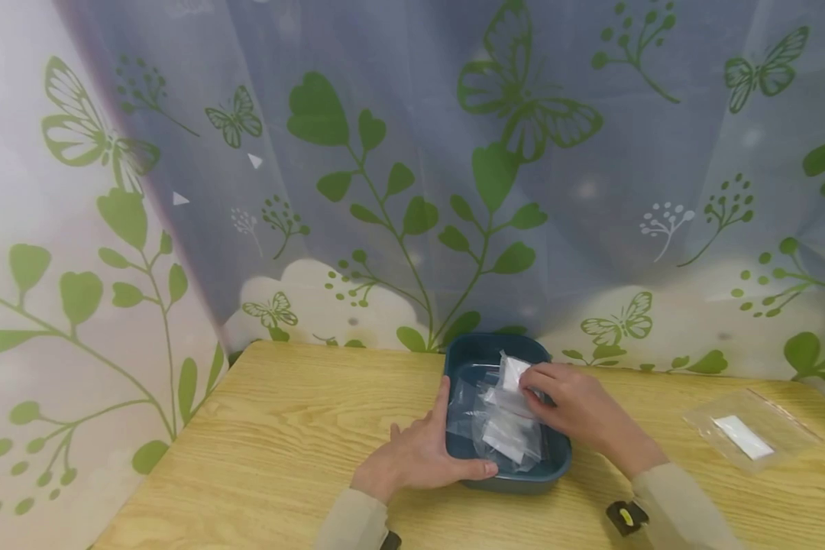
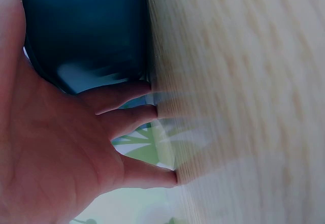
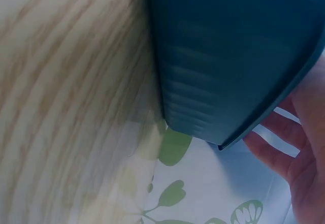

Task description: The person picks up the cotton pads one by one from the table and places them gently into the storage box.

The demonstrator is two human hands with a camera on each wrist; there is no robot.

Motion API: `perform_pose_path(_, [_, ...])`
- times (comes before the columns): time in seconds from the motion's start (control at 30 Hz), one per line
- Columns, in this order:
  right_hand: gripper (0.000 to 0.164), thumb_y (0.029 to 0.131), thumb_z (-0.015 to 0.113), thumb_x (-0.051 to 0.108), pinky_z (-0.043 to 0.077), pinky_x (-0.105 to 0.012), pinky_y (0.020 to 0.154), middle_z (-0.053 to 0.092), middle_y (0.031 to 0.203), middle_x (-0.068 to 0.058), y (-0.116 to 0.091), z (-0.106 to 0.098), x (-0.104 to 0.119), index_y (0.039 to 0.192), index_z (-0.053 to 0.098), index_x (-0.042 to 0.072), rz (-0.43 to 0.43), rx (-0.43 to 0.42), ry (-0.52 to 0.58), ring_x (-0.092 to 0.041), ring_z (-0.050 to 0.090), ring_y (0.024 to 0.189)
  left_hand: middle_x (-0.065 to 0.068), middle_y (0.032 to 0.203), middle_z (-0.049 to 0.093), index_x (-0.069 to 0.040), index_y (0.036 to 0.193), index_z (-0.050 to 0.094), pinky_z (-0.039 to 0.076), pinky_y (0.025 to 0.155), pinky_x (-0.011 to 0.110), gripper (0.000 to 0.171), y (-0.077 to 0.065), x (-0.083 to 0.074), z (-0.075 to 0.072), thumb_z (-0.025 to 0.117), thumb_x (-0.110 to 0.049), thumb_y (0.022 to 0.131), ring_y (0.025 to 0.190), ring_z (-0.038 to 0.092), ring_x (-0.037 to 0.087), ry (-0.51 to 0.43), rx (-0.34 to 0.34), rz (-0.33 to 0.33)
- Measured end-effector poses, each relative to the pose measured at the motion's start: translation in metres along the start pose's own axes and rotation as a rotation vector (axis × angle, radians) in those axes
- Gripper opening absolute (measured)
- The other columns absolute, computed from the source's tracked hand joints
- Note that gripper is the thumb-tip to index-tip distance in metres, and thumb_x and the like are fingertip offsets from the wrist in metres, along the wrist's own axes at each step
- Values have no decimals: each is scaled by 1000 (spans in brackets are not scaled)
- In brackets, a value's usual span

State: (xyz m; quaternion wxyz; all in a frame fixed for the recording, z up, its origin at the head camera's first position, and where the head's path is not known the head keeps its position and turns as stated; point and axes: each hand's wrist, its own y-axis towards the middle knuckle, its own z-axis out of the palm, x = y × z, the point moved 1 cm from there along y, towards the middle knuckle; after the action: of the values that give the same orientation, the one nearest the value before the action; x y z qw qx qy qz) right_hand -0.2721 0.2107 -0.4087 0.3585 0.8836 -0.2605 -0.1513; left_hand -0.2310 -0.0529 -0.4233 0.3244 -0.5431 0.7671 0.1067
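A dark blue plastic box (image 1: pixel 560 458) stands on the wooden table, with several clear plastic bags holding white pieces (image 1: pixel 505 439) inside it. My left hand (image 1: pixel 419 451) rests against the box's near left corner, thumb over the near rim. In the left wrist view, its other fingers (image 2: pixel 147 176) are straight and spread, tips on the tabletop. My right hand (image 1: pixel 580 401) reaches over the right rim and pinches a small clear bag with a white piece (image 1: pixel 512 372) between thumb and fingers. In the right wrist view the box wall (image 3: pixel 213 71) hides the fingertips.
A flat clear zip bag (image 1: pixel 791 435) with a white strip inside lies on the table at the right. Behind the table's back edge hangs a curtain (image 1: pixel 412 229) printed with green leaves and butterflies, close to the far end of the box.
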Motion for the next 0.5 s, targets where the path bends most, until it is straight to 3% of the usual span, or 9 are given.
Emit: perform_pose_path(0.5, [28, 68, 86, -4, 55, -31, 61, 68, 84, 4, 2, 4, -4, 86, 70, 11, -4, 42, -41, -11, 63, 70, 17, 161, 43, -28, 163, -19, 12, 116, 80, 135, 1, 1, 0, 69, -82, 75, 146, 46, 37, -6, 4, 3])
